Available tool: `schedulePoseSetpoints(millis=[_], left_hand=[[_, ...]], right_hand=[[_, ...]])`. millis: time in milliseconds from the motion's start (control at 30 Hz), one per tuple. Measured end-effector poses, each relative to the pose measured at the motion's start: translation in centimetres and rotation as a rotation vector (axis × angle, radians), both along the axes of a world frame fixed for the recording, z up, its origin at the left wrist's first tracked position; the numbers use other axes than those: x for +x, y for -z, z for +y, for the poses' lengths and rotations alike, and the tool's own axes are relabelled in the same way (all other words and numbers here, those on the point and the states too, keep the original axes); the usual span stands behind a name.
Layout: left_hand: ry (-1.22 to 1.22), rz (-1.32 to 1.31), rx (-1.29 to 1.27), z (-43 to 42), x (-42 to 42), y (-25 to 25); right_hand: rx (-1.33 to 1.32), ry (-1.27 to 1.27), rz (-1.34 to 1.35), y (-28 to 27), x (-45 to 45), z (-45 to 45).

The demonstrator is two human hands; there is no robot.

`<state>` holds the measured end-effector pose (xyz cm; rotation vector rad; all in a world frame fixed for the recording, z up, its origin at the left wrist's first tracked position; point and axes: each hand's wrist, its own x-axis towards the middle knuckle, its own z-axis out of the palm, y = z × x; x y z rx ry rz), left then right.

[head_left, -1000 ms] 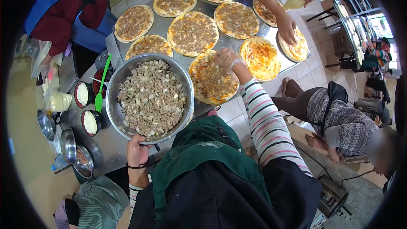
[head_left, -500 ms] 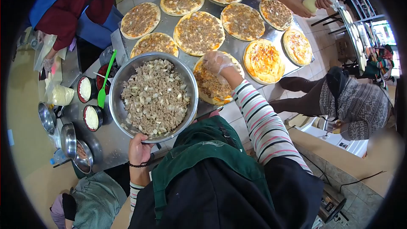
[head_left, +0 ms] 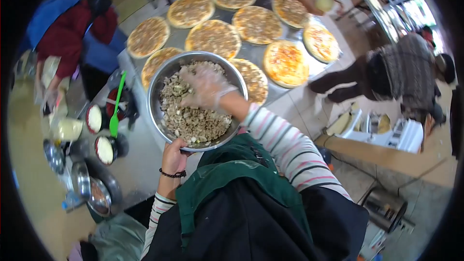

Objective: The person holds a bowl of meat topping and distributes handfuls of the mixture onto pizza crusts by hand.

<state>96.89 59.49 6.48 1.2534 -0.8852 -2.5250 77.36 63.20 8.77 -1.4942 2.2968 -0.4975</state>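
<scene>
My left hand (head_left: 175, 155) grips the near rim of a large metal bowl (head_left: 238, 128), its thumb over the edge. Crumbled meat mixed with pale chopped pieces (head_left: 200, 124) lies in the bowl. Inside it is my right hand (head_left: 208, 87), in a clear plastic glove, at the top of the meat; motion blurs its fingers. Just beyond the bowl, a meat-topped pizza (head_left: 253, 81) is partly covered by the rim and my arm. To its right sits a pizza with only red sauce (head_left: 286, 64).
Several meat-topped pizzas (head_left: 212, 38) cover the metal table (head_left: 278, 95). On the left are two tubs of white contents (head_left: 104, 150), a green spatula (head_left: 117, 106) and metal bowls (head_left: 81, 179). A person (head_left: 63, 38) bends at left; another's hands hold a pale lump (head_left: 325, 3) at top right.
My right hand has moved from the pizza beyond into the bowl. The bowl has shifted right in view, now overlapping that pizza. The person at right has moved and turned.
</scene>
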Motion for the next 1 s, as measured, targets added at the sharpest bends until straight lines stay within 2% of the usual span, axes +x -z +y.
schedulePoseSetpoints(millis=[67,133,267,367,433,467,533,600,667,700,800,867,933,1000], left_hand=[[0.009,0.001,-0.007,0.4,-1.1,0.6],[0.040,-0.013,0.000,0.2,-1.4,2.4],[0.122,-0.015,0.038,0.9,-2.7,4.0],[0.142,-0.031,0.028,2.3,-4.2,2.4],[0.081,-0.045,0.003,4.0,-5.9,0.4],[0.066,-0.047,-0.002,4.6,-6.5,0.3],[0.058,-0.012,0.028,5.9,-7.6,0.0],[0.032,0.004,0.031,7.4,-9.1,0.6],[-0.027,0.011,0.062,9.2,-10.8,0.5],[0.000,0.019,0.048,9.6,-10.7,1.5],[-0.051,0.055,0.086,11.2,-10.7,3.6],[-0.155,0.004,0.083,12.9,-11.3,2.6],[-0.245,-0.003,0.095,14.4,-11.1,2.1],[-0.302,-0.003,0.069,15.6,-10.5,1.7]], right_hand=[[-0.041,-0.123,-0.099,0.3,1.2,0.7],[-0.070,-0.222,-0.057,1.2,2.5,2.4],[0.046,-0.101,-0.173,0.7,2.7,4.9],[0.148,-0.229,-0.207,0.7,-0.7,6.3],[-0.184,0.025,-0.804,2.0,-3.5,7.5],[-0.183,0.008,-0.807,2.5,-4.5,7.7],[-0.040,0.132,-1.300,1.9,-6.3,8.4],[-0.039,0.146,-1.216,1.7,-9.0,9.3],[-0.195,0.071,-1.397,3.3,-11.0,10.5],[-0.054,0.288,-1.615,0.5,-11.8,11.3],[-0.063,0.145,-1.763,-1.3,-16.3,14.1],[-0.163,0.228,-1.551,-2.1,-19.2,15.9],[-0.152,0.253,-1.281,-1.7,-22.7,16.9],[0.064,0.302,-1.049,0.4,-25.6,17.5]])
